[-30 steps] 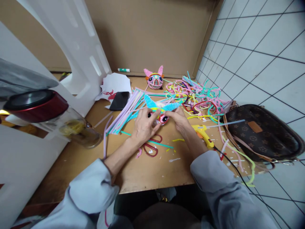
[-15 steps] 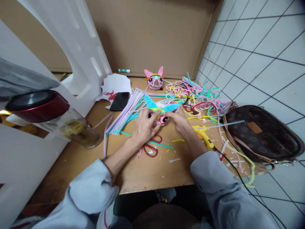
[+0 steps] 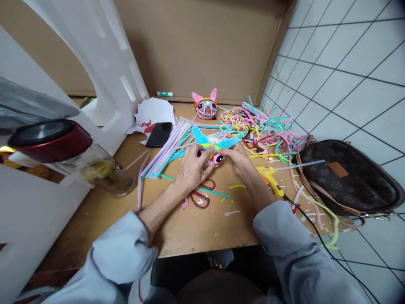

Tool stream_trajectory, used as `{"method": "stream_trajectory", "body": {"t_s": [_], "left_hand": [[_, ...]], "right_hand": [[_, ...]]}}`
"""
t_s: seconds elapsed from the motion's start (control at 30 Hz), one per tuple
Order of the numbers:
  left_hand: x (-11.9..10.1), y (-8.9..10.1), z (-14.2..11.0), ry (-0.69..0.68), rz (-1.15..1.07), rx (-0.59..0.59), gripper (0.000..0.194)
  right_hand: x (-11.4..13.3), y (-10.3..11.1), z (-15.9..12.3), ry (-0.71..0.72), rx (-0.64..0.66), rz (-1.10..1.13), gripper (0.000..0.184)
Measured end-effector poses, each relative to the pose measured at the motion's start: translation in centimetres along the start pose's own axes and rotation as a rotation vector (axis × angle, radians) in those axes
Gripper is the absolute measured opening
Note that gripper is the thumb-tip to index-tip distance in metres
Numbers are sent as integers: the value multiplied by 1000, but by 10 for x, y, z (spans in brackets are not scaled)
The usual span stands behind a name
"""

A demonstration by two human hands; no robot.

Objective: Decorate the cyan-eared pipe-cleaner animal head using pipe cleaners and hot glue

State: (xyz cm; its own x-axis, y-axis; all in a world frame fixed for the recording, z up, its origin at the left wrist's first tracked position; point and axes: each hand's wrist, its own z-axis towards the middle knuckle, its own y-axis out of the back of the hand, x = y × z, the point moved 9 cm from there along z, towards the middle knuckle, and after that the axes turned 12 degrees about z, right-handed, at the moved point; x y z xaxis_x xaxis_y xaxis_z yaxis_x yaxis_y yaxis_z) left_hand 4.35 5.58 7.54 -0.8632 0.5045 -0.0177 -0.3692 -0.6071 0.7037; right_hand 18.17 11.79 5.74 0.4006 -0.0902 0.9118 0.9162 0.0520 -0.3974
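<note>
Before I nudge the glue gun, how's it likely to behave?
The yellow glue gun seems to lie on its side, so it would probably slide or pivot rather than roll. Its black cord trails past the table edge and might tug it. The long, pale stick overlaps the bag in view, so it could snag.

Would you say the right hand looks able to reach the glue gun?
Probably yes: the yellow glue gun lies near, unobstructed, though the right hand is busy with the blue-eared figure.
</note>
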Motion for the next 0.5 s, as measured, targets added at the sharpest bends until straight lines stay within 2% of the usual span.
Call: {"method": "stream_trajectory", "body": {"t_s": [0.17, 0.4, 0.5], "left_hand": [[1, 0, -1, 1, -1, -31, 42], [4, 1, -3, 31, -76, -46, 64], [8, 6, -4, 87, -174, -74, 66]], "right_hand": [[-1, 2, 0, 4, -22, 31, 31], [-2, 1, -2, -17, -15, 53, 30], [1, 1, -3, -3, -1, 34, 31]]}}
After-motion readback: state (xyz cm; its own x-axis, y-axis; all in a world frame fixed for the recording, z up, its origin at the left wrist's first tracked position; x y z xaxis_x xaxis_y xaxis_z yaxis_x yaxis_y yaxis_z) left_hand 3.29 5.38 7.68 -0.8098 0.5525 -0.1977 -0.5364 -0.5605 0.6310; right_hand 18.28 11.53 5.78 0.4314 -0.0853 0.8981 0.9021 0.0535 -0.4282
